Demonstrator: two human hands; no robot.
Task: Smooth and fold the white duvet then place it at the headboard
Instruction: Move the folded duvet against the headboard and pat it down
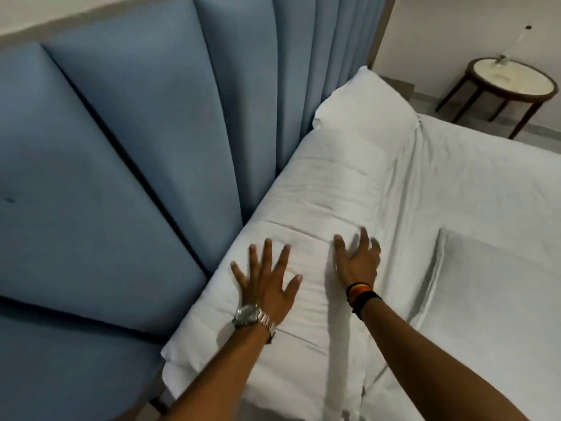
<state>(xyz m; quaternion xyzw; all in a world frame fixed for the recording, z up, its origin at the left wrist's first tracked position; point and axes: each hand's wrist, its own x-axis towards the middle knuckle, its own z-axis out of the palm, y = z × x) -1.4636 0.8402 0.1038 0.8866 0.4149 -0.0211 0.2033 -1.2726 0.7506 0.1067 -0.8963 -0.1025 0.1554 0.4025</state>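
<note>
Two bare forearms reach in from the bottom edge toward a bed. The left hand [265,287], with a metal watch [253,317] at the wrist, lies flat with fingers spread wide, pressing on the duvet [331,189]. The right hand [358,262], with dark bands [361,294] at the wrist, sits just beside it, apart from the left, fingers loosely curled and open on the cloth; neither hand grips anything.

The duvet is folded into a long white roll lying on the bed along the foot of the blue padded headboard [121,147], touching it. A pillow [361,98] sits at the roll's far end, against the headboard. To the right, the white sheet [485,177] shows creases near the roll, and a flat folded white piece [491,284] lies on it.

Beyond the bed, well apart, a small round desk [510,83] stands on the floor.

The task looks nearly finished, with only smoothing left. A hard sideways push could drag the top layer and reopen the fold or raise new wrinkles, and pressing near the close end, which overhangs the bed's edge, could tip it off.
</note>
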